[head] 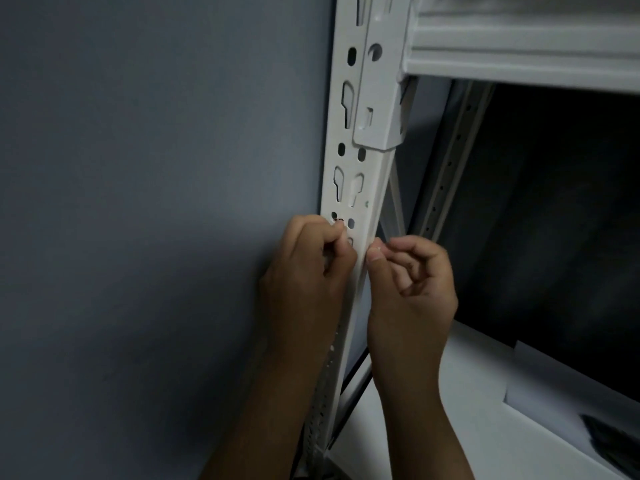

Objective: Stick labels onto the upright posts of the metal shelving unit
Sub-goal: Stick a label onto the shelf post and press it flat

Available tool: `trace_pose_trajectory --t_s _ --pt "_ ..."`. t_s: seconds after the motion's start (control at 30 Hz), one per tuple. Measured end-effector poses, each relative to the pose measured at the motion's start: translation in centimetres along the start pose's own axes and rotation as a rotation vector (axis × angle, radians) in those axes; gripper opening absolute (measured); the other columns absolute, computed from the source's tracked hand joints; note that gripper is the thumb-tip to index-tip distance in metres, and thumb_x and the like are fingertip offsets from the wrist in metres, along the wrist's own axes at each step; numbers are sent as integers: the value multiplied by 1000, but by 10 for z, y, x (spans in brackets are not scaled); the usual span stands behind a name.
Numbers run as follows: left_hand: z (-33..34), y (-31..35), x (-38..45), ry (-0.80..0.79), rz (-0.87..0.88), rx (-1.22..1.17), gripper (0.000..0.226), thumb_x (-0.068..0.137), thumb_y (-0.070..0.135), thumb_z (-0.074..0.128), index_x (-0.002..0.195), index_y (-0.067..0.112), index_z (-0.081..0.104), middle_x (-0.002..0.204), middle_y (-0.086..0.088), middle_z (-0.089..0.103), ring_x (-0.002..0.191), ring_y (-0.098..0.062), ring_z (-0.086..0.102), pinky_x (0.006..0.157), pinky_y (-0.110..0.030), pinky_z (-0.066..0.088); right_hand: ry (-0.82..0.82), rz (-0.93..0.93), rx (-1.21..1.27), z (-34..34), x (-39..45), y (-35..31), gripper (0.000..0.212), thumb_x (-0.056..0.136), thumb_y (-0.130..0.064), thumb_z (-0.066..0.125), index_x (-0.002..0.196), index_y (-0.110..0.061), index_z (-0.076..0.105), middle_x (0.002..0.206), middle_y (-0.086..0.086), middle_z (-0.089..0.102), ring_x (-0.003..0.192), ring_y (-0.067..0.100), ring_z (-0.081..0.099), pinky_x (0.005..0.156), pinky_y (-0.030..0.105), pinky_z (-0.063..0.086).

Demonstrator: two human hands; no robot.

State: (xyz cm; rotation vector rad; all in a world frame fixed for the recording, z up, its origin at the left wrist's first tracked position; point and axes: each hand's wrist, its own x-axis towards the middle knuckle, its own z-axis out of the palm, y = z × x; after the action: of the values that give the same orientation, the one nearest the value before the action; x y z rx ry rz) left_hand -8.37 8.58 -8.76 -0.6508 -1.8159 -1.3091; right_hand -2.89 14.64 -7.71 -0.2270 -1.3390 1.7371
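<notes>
Low in the middle of the frame, the left hand [308, 268] has its fingers curled in against the front of the white post [346, 188], pinching something small and dark at the fingertips; whether it is a label cannot be told. The right hand [412, 282], fingers loosely curled, presses its thumb to the post's right edge. A shelf beam [519, 53] crosses the upper right; the grey wall [156, 168] fills the left.
</notes>
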Motion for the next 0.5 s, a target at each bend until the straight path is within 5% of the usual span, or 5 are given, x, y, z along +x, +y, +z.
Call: trace_pose_trajectory --t_s 0.2,0.5 --pt "-5 3 4 -56 -100 -58 8 87 14 58 81 11 61 85 18 48 74 5 52 63 -3 40 8 22 22 -1 -4 -3 17 85 8 63 90 -8 59 79 5 65 80 9 66 77 14 53" --pt "-4 -3 0 -27 -26 -54 11 89 10 60 85 3 66 88 2 57 81 8 51 73 1 38 -6 40 34 -1 -3 -6 18 85 8 62 89 -8 58 78 2 65 75 4 65 74 11 52"
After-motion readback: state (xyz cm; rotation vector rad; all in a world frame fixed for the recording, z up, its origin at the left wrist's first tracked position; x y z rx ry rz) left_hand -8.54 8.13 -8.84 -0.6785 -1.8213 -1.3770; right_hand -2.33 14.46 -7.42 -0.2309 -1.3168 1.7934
